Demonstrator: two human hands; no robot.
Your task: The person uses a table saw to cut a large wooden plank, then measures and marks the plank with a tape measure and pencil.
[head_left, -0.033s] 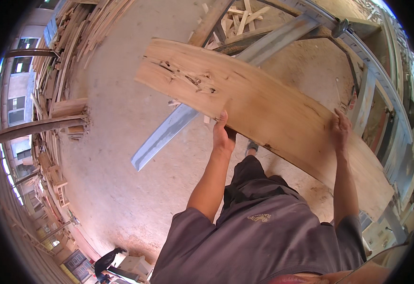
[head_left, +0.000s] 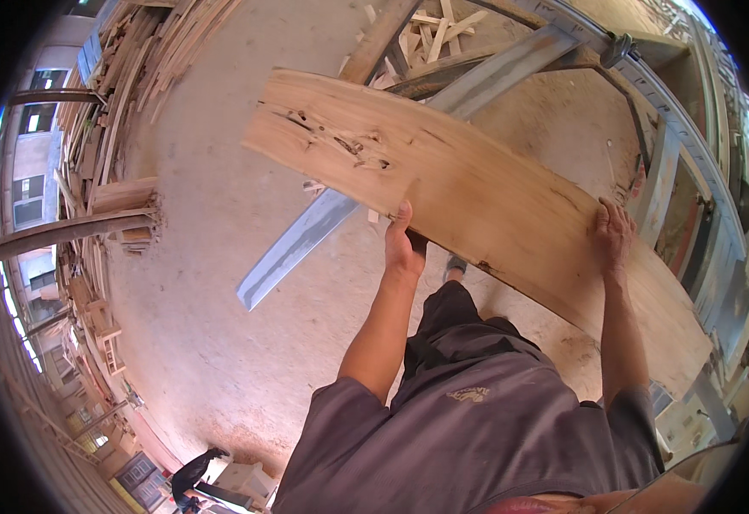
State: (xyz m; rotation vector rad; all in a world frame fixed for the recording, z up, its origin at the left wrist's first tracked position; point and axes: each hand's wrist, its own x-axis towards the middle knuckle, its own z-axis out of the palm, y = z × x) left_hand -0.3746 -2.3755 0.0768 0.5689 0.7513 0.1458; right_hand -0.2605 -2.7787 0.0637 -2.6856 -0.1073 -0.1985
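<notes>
A long, wide wooden board (head_left: 468, 180) with dark knots and cracks near its far left end lies slantwise before me. My left hand (head_left: 404, 244) grips its near edge, thumb on top and the other fingers hidden underneath. On the board's upper face, towards the right, rests my right hand (head_left: 614, 236), palm down with its fingers laid out flat. Under the board runs a grey metal bar (head_left: 301, 244), sticking out at the left and joining a metal frame (head_left: 674, 107) at the upper right.
Stacks of planks (head_left: 130, 81) line the left wall. Scrap wood pieces (head_left: 443, 34) lie on the floor beyond the frame. Curved beams (head_left: 66, 233) jut out on the left. Another person (head_left: 190, 475) bends beside a pale box-like object (head_left: 250, 480) at the lower left.
My right hand has shifted slightly left on the board, and its fingers have flattened onto the surface. The board and my left hand look unmoved.
</notes>
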